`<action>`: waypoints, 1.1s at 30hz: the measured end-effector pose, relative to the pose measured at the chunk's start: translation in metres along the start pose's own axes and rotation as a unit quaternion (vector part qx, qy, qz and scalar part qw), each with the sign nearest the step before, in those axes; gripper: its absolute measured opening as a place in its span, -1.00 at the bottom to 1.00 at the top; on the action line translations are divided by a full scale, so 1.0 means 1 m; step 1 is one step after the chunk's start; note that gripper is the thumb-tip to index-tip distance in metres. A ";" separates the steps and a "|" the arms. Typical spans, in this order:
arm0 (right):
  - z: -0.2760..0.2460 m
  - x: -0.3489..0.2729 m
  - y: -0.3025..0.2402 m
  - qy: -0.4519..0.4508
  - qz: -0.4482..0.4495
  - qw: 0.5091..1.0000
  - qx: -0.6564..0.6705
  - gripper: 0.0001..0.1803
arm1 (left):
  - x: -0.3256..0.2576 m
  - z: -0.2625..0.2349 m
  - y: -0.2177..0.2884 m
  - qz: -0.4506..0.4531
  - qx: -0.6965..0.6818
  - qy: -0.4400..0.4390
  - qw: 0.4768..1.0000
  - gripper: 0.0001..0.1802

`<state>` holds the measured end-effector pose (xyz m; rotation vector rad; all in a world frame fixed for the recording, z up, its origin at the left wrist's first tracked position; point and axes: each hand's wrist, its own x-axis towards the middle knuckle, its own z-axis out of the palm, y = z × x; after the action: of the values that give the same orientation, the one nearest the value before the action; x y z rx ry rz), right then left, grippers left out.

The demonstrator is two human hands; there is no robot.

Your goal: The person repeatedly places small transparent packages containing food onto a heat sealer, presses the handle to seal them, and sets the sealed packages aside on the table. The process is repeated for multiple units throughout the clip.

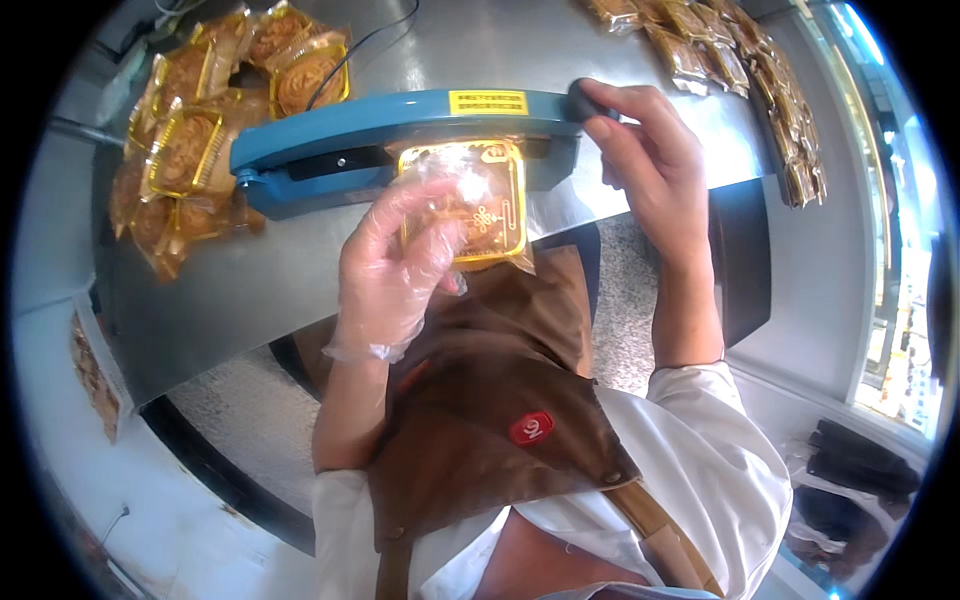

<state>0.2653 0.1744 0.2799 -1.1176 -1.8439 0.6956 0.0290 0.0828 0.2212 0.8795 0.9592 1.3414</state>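
My gloved left hand point(395, 265) grips a bagged mooncake point(470, 205) at frame centre, its mouth under the blue sealer point(400, 125). My right hand point(640, 150) clasps the sealer's knob. Upper-left pile point(200, 130) looks sealed; upper-right row point(720, 50), unclear.

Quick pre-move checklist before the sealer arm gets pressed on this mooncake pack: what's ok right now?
1. Left hand, gloved, holds the mooncake pack: ok.
2. Pack's far edge sits under the blue sealer arm: ok.
3. Right hand grips the black handle: ok.
4. Left fingers away from the sealing bar: cannot tell.
5. Arm fully pressed down: cannot tell.
6. Pile of packs on the left stays off the sealer: not ok, it touches the hinge end.
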 end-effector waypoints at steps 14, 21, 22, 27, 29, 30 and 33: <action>-0.013 0.015 -0.018 0.011 -0.103 0.992 0.071 -0.60 | -0.008 0.010 0.000 0.037 0.062 0.003 0.997 -0.64; -0.030 -0.066 -0.010 -0.045 0.152 0.971 0.179 -0.64 | -0.036 0.034 -0.005 0.039 0.067 -0.022 0.997 -0.63; -0.027 -0.085 0.004 -0.088 0.208 0.954 0.197 -0.58 | -0.037 0.040 -0.006 0.033 0.071 -0.035 0.996 -0.63; -0.026 -0.137 0.021 -0.132 0.311 0.873 0.351 -0.61 | -0.033 0.067 -0.027 -0.036 0.097 -0.152 0.983 -0.62; -0.027 -0.139 0.022 -0.095 0.319 0.861 0.385 -0.64 | -0.027 0.081 -0.037 -0.046 0.106 -0.176 0.978 -0.56; -0.031 -0.138 0.026 -0.079 0.329 0.854 0.395 -0.66 | -0.024 0.087 -0.040 -0.051 0.105 -0.184 0.976 -0.50; -0.043 -0.133 0.040 -0.002 0.334 0.849 0.409 -0.65 | -0.018 0.099 -0.050 -0.035 0.056 -0.173 0.983 -0.31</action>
<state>0.3516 0.0750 0.2186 -1.1184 -0.9000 1.6830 0.1399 0.0653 0.2125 1.1134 0.7898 1.0380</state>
